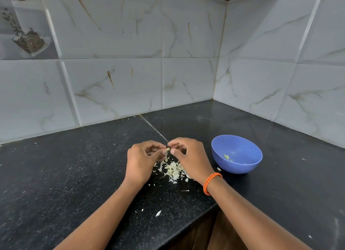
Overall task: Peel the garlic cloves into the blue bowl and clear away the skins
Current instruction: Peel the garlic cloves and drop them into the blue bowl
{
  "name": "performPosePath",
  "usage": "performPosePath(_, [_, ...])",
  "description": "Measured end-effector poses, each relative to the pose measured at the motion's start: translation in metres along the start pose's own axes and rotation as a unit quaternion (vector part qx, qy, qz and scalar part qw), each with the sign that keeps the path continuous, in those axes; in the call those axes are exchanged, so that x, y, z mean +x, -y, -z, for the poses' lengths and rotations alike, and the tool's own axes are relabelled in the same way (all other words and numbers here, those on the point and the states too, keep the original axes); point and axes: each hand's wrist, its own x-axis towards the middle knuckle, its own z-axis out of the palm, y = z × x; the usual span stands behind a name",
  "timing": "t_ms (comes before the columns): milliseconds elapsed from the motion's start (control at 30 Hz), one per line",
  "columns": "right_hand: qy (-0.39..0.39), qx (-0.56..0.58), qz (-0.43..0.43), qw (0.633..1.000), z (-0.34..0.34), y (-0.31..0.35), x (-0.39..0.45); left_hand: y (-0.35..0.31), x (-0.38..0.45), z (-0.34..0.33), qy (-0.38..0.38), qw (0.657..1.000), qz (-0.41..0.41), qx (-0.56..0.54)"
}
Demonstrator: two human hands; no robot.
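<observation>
A black speckled stone countertop (74,175) is filling the lower half of the frame, with a pale seam (155,129) running diagonally across it near centre. Grey-white marble-pattern wall tiles (115,81) are covering both walls, which are meeting in a corner (221,53) at upper right. A decorative picture tile (24,25) is occupying the upper left. Brown cabinet fronts (209,231) are showing below the counter edge at lower centre.

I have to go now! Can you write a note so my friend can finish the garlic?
Both hands, left and right, pinch one clove, half peeled, above the skins piled on the counter.
The bowl sits right of the pile with a few peeled bits inside.
Left: finish this clove, drop it in the bowl, peel any cloves in the pile, clear the skins.
</observation>
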Motion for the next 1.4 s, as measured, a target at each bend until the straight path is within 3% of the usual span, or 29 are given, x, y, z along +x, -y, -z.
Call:
performPosePath(167, [-0.010,0.193,-0.046,0.980,0.000,0.005,-0.007,0.000,-0.002,-0.001,0.000,1.000,-0.014,-0.013])
performPosePath(467, [-0.028,0.265,-0.059,0.962,0.004,0.004,-0.007,0.012,0.003,-0.002,-0.015,0.991,-0.054,0.125])
performPosePath(633, [-0.049,0.128,-0.036,0.990,0.011,-0.008,0.000,0.016,0.004,0.000,-0.009,0.988,-0.057,0.146])
performPosePath(767, [-0.003,-0.048,-0.002,0.999,0.011,-0.023,0.005,0.017,0.005,0.001,-0.010,0.982,-0.067,0.175])
performPosePath(867, [0.034,-0.118,0.006,0.992,0.012,-0.023,0.010,0.018,0.006,0.000,-0.006,0.980,-0.055,0.191])
performPosePath(1400, [0.105,-0.150,-0.004,0.983,0.011,-0.027,0.021,0.024,0.008,-0.002,0.010,0.976,-0.038,0.215])
